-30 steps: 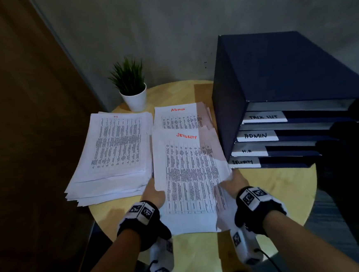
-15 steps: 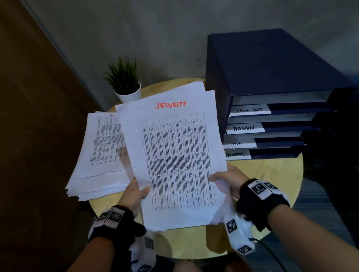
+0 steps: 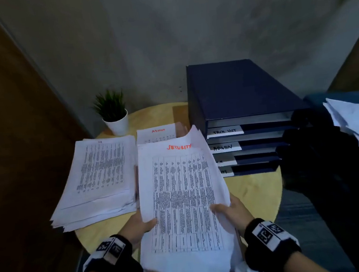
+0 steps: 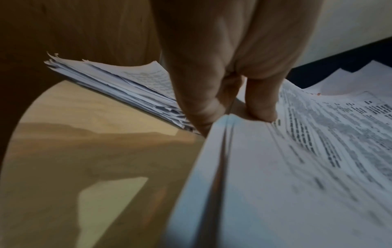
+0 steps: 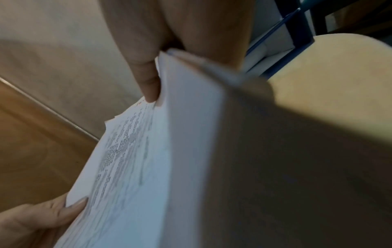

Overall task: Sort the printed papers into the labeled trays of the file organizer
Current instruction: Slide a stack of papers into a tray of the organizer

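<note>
Both hands hold a sheaf of printed papers headed SECURITY point(image 3: 181, 200) above the round table. My left hand point(image 3: 141, 224) pinches its left edge, thumb on top, as the left wrist view shows at the sheaf's edge point(image 4: 244, 151). My right hand point(image 3: 229, 210) pinches the right edge, and the same sheaf point(image 5: 148, 159) fills the right wrist view. The dark blue file organizer point(image 3: 235, 92) stands at the right, its trays labelled TASK LIST point(image 3: 224, 131), ADMIN point(image 3: 223, 147) and two lower ones partly hidden by the sheaf.
A thick paper stack point(image 3: 98, 176) lies on the table's left. An ADMIN pile point(image 3: 158, 134) sits behind the held sheaf. A small potted plant point(image 3: 113, 113) stands at the back. More loose sheets point(image 3: 353, 122) rest off to the right. Bare wood table point(image 3: 253, 190) shows before the organizer.
The SECURITY sheaf was lifted off the table a second ago, held up steeply, and now tilts lower and to the right, toward the organizer's trays. Both hands keep their hold.
</note>
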A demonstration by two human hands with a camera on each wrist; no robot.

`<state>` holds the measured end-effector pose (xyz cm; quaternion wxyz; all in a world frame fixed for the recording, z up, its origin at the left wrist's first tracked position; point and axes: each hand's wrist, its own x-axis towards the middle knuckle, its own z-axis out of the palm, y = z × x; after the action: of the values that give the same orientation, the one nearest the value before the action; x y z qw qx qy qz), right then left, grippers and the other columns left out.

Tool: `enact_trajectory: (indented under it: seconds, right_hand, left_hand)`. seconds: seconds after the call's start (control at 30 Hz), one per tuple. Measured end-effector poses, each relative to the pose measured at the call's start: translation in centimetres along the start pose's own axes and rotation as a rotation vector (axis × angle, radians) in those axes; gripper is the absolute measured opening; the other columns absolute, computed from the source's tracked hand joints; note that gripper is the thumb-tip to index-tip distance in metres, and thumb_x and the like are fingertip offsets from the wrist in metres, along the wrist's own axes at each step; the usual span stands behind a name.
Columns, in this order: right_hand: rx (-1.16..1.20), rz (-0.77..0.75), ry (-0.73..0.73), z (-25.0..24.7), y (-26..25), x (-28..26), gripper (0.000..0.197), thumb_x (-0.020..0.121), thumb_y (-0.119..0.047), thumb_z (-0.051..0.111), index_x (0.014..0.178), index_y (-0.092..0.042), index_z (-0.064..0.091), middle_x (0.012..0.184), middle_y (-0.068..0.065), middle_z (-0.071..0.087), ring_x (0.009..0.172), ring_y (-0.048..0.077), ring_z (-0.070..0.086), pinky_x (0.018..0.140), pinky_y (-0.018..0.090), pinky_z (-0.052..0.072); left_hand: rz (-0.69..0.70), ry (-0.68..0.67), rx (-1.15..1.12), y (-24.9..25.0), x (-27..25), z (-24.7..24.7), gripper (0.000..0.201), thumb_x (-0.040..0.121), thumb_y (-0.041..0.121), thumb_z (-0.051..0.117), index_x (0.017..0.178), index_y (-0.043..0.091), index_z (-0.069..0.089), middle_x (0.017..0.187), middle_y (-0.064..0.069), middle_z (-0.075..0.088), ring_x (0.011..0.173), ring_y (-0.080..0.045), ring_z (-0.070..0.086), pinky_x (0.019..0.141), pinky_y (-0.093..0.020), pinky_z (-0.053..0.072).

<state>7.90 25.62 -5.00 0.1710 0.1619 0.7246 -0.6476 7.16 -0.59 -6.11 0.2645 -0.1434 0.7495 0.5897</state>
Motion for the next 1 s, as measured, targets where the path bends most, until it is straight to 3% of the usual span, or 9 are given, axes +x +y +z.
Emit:
enact_trajectory:
  seconds: [0.13,0.23,0.33,0.43,0.63,0.77,0.8,0.9,1.0]
  right_hand:
    - [-0.063,0.046,0.031,-1.2,2.0,-1.0,0.04,0.089,-0.007,0.059,0.128,-0.005,0.049,0.098,0.004,0.063,0.089,0.02,0.059,0.081,0.03,0.048]
    - [-0.083,0.124,0.046,-2.3,3.5,-1.7,0.036,0.09,-0.006,0.057,0.125,-0.005,0.051,0.099,0.009,0.064,0.092,0.025,0.06,0.076,0.03,0.048]
    - [-0.091,0.182,0.054,-3.7,4.9,-2.3,0.028,0.091,-0.007,0.055,0.119,-0.009,0.051,0.09,0.007,0.062,0.082,0.022,0.058,0.064,0.026,0.045]
    - [-0.061,0.278,0.087,-5.4,6.5,-2.8,0.024,0.092,-0.007,0.054,0.115,-0.01,0.05,0.093,0.012,0.06,0.083,0.026,0.056,0.065,0.028,0.044]
    - [-0.015,0.478,0.147,-8.6,9.6,-1.6,0.034,0.089,-0.006,0.061,0.118,0.011,0.055,0.094,0.02,0.064,0.085,0.032,0.06,0.071,0.033,0.045]
    - [0.001,0.504,0.192,-10.5,10.0,-2.5,0.018,0.091,-0.002,0.057,0.105,0.009,0.057,0.075,0.008,0.059,0.067,0.024,0.054,0.049,0.022,0.044]
    - [0.017,0.514,0.204,-11.2,10.5,-2.7,0.017,0.09,-0.002,0.057,0.103,0.01,0.057,0.075,0.007,0.06,0.071,0.025,0.056,0.052,0.021,0.046]
    - [0.136,0.529,0.251,-12.8,11.5,-3.3,0.022,0.086,0.005,0.059,0.106,0.016,0.059,0.067,0.012,0.068,0.085,0.033,0.06,0.076,0.036,0.047]
    - [0.178,0.484,0.331,-13.7,11.3,-3.8,0.029,0.085,0.01,0.057,0.113,0.013,0.056,0.061,0.014,0.068,0.077,0.03,0.058,0.067,0.033,0.045]
  left_hand:
    - [-0.031,-0.01,0.089,-0.6,-0.1,1.7,0.051,0.093,-0.001,0.052,0.141,0.006,0.037,0.14,-0.01,0.049,0.116,-0.019,0.048,0.109,-0.035,0.032]
    - [-0.04,-0.059,0.163,-0.4,-0.9,3.2,0.053,0.093,0.003,0.053,0.143,0.009,0.036,0.143,-0.008,0.047,0.127,-0.024,0.047,0.108,-0.034,0.034]
    - [-0.06,-0.101,0.125,-0.2,-1.3,4.7,0.054,0.093,0.001,0.051,0.144,0.011,0.034,0.143,-0.007,0.047,0.131,-0.025,0.045,0.109,-0.035,0.034]
    - [-0.076,-0.169,0.123,-0.2,-0.8,6.4,0.057,0.092,0.003,0.055,0.144,0.011,0.034,0.143,-0.006,0.048,0.13,-0.026,0.046,0.112,-0.038,0.034]
    - [-0.104,-0.242,0.269,-0.3,0.9,9.3,0.081,0.082,0.028,0.063,0.149,0.026,0.019,0.152,0.0,0.035,0.138,-0.024,0.037,0.114,-0.043,0.032]
    - [-0.132,-0.287,0.309,0.0,0.6,11.6,0.081,0.087,0.027,0.06,0.151,0.03,0.011,0.157,0.0,0.023,0.143,-0.026,0.028,0.116,-0.045,0.029]
    - [-0.131,-0.293,0.316,0.1,0.4,12.4,0.078,0.09,0.026,0.058,0.151,0.028,0.01,0.157,-0.001,0.022,0.143,-0.027,0.027,0.116,-0.044,0.029]
    - [-0.085,-0.315,0.35,0.2,0.0,14.1,0.076,0.092,0.026,0.056,0.15,0.03,0.008,0.158,0.0,0.021,0.142,-0.026,0.029,0.115,-0.042,0.031]
    - [-0.053,-0.338,0.399,0.7,0.5,15.3,0.075,0.091,0.027,0.055,0.15,0.03,0.009,0.155,-0.002,0.027,0.138,-0.027,0.037,0.111,-0.044,0.036]
